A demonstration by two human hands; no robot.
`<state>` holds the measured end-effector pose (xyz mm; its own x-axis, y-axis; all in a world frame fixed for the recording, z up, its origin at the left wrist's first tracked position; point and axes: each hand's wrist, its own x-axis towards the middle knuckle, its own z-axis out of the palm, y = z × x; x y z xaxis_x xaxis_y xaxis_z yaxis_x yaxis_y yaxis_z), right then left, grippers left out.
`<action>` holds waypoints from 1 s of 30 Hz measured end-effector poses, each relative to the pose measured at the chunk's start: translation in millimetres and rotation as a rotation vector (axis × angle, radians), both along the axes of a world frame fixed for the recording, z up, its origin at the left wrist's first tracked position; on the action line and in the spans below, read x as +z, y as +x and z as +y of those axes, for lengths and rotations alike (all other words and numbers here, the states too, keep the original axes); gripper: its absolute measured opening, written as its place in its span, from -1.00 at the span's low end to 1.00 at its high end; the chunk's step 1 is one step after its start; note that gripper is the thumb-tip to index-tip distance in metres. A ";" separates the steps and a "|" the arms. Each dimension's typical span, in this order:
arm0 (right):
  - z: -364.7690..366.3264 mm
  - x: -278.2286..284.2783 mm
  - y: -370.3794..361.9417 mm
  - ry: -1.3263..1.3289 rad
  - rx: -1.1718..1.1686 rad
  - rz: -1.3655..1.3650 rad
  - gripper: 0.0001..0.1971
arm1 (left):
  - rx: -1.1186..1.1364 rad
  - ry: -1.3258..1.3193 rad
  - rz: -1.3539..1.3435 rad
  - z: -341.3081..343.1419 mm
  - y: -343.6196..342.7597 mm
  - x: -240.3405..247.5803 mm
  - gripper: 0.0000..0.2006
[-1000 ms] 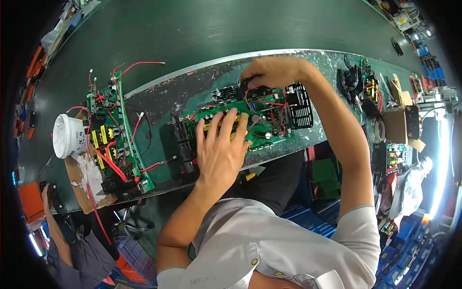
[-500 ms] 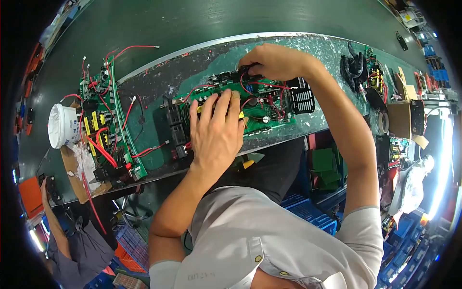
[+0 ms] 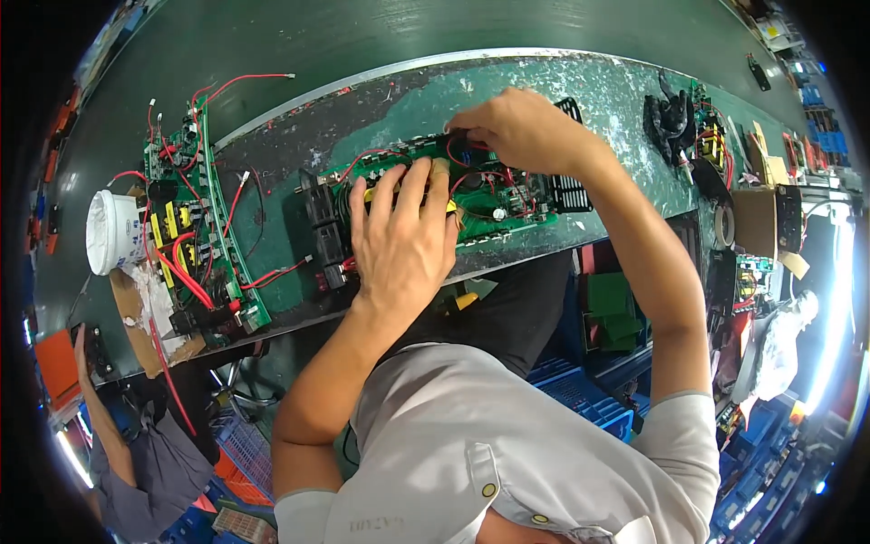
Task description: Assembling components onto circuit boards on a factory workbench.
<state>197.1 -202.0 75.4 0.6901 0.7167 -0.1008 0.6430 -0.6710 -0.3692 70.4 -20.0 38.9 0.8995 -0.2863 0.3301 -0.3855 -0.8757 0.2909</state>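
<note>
We see the left hand (image 3: 405, 249) unclenched, fingers spread over the circuit board (image 3: 480, 227), which lies on the workbench (image 3: 390, 118). Right hand (image 3: 536, 131) curls at the board's far edge; fingertips hidden, we can't tell its grasp. Left of the board: wired assembly (image 3: 186, 218), then white tub (image 3: 111, 234). Well right: black glove (image 3: 669, 125).

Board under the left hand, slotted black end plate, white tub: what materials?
Board: likely resin laminate, glossy green, with mounted parts. End plate: dark finish, regular slots; coated metal or plastic, can't tell. Tub: probably plastic, smooth white, rounded wall with a rim.
</note>
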 end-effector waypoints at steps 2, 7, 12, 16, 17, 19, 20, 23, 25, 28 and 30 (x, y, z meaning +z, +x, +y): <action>-2.0 -5.0 -8.2 0.016 0.002 -0.028 -0.71 | 0.005 -0.006 0.001 -0.1 0.4 1.4 -0.48; -3.0 -13.7 -18.9 0.084 -0.016 -0.118 -0.69 | 0.015 -0.024 -0.016 2.0 -0.7 2.2 -0.52; 8.1 -3.8 -8.5 0.028 -0.048 -0.058 -0.64 | 0.026 -0.068 -0.036 0.2 -1.0 0.5 -0.55; 38.5 -10.8 0.7 0.048 0.011 -0.061 -0.64 | 0.022 -0.066 -0.074 0.9 0.2 -3.3 -0.63; 42.9 -8.1 0.3 0.002 0.050 -0.026 -0.63 | 0.014 -0.083 -0.080 1.1 -0.9 -1.6 -0.66; 46.1 -2.5 -7.7 -0.005 0.066 -0.010 -0.61 | 0.028 -0.079 -0.099 0.5 -0.3 -7.3 -0.67; 46.1 -2.1 -10.5 -0.009 0.073 0.003 -0.60 | 0.032 -0.073 -0.120 0.7 0.8 -10.2 -0.67; 41.5 -9.9 -14.4 0.053 0.100 -0.031 -0.56 | 0.027 -0.078 -0.123 0.4 1.4 -7.9 -0.72; 42.4 -11.7 -15.6 0.068 0.116 -0.043 -0.54 | 0.029 -0.097 -0.124 1.1 3.1 -9.6 -0.77; 40.8 -14.2 -19.7 0.074 0.116 -0.046 -0.52 | 0.016 -0.101 -0.104 2.1 1.9 -7.7 -0.78; 39.8 -13.8 -21.4 0.043 0.105 -0.063 -0.51 | 0.009 -0.102 -0.103 0.7 2.1 -7.2 -0.79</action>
